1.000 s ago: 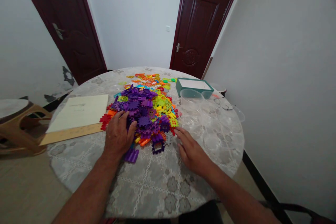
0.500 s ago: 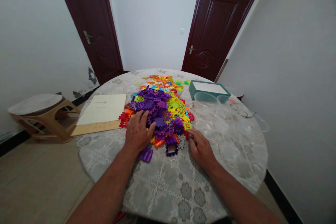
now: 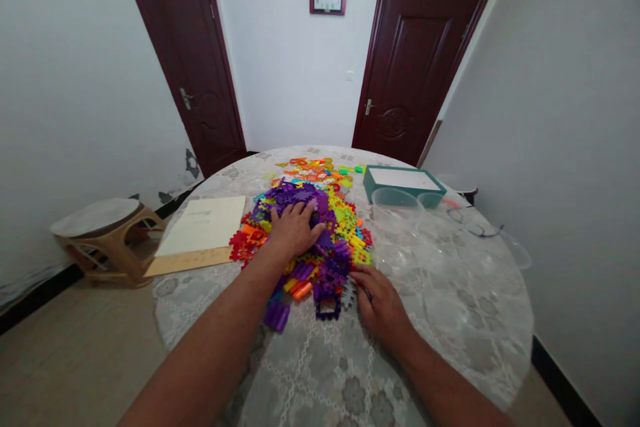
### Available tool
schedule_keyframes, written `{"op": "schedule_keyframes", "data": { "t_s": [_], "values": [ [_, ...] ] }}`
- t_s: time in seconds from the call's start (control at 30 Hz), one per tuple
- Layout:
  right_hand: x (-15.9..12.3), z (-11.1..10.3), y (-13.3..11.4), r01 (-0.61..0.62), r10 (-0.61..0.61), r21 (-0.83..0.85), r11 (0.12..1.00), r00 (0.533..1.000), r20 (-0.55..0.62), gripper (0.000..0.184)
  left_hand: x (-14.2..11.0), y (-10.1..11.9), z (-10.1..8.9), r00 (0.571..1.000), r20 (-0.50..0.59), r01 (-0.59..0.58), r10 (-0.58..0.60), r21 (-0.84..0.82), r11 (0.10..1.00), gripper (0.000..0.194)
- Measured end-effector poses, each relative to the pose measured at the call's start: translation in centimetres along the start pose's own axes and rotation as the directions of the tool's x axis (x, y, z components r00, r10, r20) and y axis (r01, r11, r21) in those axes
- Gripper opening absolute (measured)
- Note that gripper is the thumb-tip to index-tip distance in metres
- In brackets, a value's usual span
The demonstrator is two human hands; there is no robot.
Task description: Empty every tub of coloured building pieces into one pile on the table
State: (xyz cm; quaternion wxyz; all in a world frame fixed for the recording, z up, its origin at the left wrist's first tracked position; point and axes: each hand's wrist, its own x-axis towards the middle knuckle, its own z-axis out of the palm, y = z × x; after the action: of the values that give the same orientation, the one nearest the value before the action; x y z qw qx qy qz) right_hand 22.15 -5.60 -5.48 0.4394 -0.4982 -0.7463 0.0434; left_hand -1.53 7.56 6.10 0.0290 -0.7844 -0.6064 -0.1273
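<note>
A heap of plastic building pieces in many colours covers the middle of the table. Purple gear-shaped pieces (image 3: 295, 195) lie thickest on top. My left hand (image 3: 293, 230) rests palm down on them, fingers spread. At the heap's near right edge is my right hand (image 3: 383, 303), its fingers reaching to the pieces and its thumb apart; its palm side is hidden. Close to its fingertips sits a grey gear piece (image 3: 349, 295). A dark purple square frame piece (image 3: 327, 307) lies at the heap's front, and a purple ribbed piece (image 3: 277, 315) is farther left.
The round table (image 3: 310, 373) has a patterned cloth under clear plastic. At left lies a cream board (image 3: 205, 223). To the right stand a green and white box (image 3: 403, 180) and a clear tub (image 3: 395, 200). A stool (image 3: 110, 237) is beyond the table's left side.
My left hand has moved forward and right, farther onto the purple pieces, which have spread a little. My right hand stays at the heap's edge. The view has tilted up slightly.
</note>
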Motion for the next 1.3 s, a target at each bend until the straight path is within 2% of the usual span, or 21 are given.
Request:
{"op": "schedule_keyframes", "data": {
  "t_s": [0.27,0.4,0.5,0.6,0.8,0.97,1.07,1.17,1.3],
  "values": [
    [0.0,0.3,0.1,0.044,-0.044,0.000,0.999,0.999,-0.009,0.041,4.1,2.9,1.8,0.996,0.069,-0.055,0.054,0.017,0.998,0.065],
    [0.2,0.1,-0.3,0.049,-0.049,0.012,0.999,0.999,-0.013,0.042,4.4,3.6,2.7,0.995,0.062,-0.076,0.075,0.023,0.997,0.064],
    [0.1,-0.1,-0.6,0.040,-0.040,0.013,0.999,0.999,-0.009,0.041,3.6,3.1,2.6,0.993,0.066,-0.096,0.093,0.033,0.995,0.062],
    [0.1,-0.1,-0.6,0.032,-0.032,0.007,0.999,0.999,0.010,0.038,2.2,1.5,2.1,0.991,0.042,-0.129,0.126,0.061,0.990,0.058],
    [0.0,0.3,-0.5,0.009,-0.009,-0.001,1.000,1.000,0.020,0.034,-0.8,-2.1,0.9,0.972,-0.117,-0.186,0.202,0.132,0.974,0.047],
    [0.0,0.3,-0.4,0.018,-0.017,0.016,1.000,1.000,-0.008,0.031,-2.8,-3.2,0.7,0.957,-0.162,-0.223,0.238,0.107,0.969,0.042],
    [0.0,0.2,-0.4,0.023,-0.022,0.045,0.999,1.000,-0.014,0.031,-4.7,-3.2,0.5,0.942,-0.228,-0.238,0.246,0.063,0.969,0.040],
    [0.2,0.1,-0.4,0.024,-0.022,0.068,0.997,0.999,-0.033,0.030,-8.0,-2.8,-0.4,0.900,-0.357,-0.268,0.251,-0.001,0.963,0.033],
    [0.5,-0.4,-0.7,0.040,-0.035,0.094,0.995,0.998,-0.048,0.026,-15.2,-2.0,-2.5,0.809,-0.518,-0.361,0.277,-0.066,0.930,0.020]
  ]
}}
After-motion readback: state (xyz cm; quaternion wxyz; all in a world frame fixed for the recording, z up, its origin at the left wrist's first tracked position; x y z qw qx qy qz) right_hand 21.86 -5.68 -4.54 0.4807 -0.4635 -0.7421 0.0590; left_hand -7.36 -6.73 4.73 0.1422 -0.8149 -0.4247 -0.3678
